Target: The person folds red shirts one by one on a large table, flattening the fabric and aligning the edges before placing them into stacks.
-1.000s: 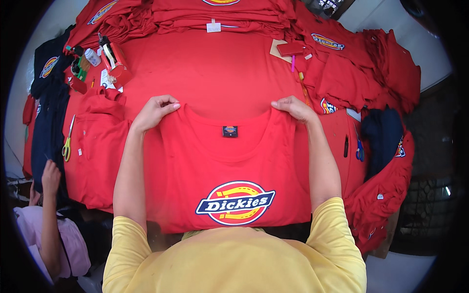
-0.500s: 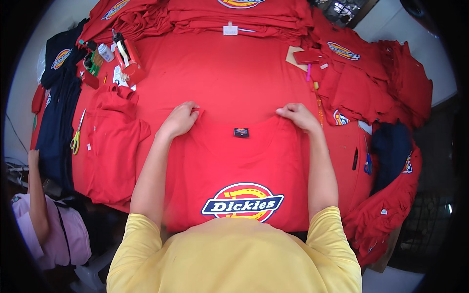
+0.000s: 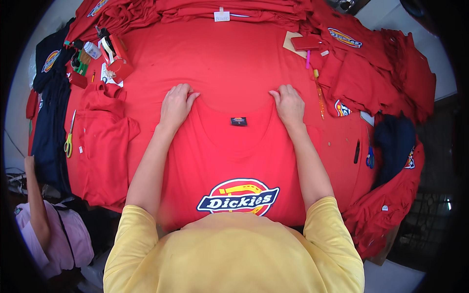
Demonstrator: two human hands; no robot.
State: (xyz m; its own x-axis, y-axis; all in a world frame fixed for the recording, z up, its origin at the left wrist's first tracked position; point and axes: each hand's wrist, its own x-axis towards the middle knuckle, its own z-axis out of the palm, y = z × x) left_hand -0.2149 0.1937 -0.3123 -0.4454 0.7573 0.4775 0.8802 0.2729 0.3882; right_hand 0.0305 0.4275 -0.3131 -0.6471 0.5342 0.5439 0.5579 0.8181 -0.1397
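A red T-shirt [image 3: 229,156] lies spread in front of me, its neck pointing away. On its chest is an oval yellow, white and navy print [image 3: 238,198]. A small black neck label [image 3: 238,121] shows inside the collar. My left hand [image 3: 177,105] pinches the left shoulder beside the neckline, thumb against the fingers. Across the neckline, my right hand [image 3: 289,103] closes on the right shoulder in the same way. The shirt's lower end is hidden beneath my yellow-sleeved body.
Stacked red shirts [image 3: 234,10] line the far edge; more [image 3: 359,85] lie right. At left are a tape dispenser [image 3: 117,66], yellow-handled scissors [image 3: 69,139], a crumpled red garment [image 3: 105,146] and navy garments [image 3: 51,127]. Black snips [image 3: 357,151] lie right. Another person's arm [image 3: 36,200] is lower left.
The whole view has shifted slightly, so most things sit higher in the picture. My hands are a little closer together, the right one turned more upright. Both still grip the T-shirt's shoulders.
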